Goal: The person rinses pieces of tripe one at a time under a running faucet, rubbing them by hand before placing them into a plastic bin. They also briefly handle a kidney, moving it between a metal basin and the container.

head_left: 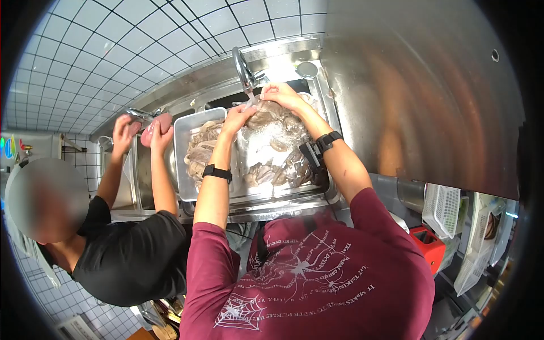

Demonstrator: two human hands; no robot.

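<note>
My left hand (240, 117) is closed on something pale under the running faucet (243, 71), too small to make out. To its right, my right hand (279, 95) is closed at the back edge of a heap of grey-brown, wet, slippery pieces (277, 122), touching them; whatever its fingers pinch is hidden. These pieces lie in water in the sink basin below both hands. On the left, a translucent white tub (182, 153) holds more beige and grey limp pieces (201, 148).
At the left, a co-worker in black (130, 255) holds pink pieces (156, 129) by a second faucet (141, 113). A steel panel (425, 96) stands to the right. Below it are a white basket (442, 209) and a red container (428, 246).
</note>
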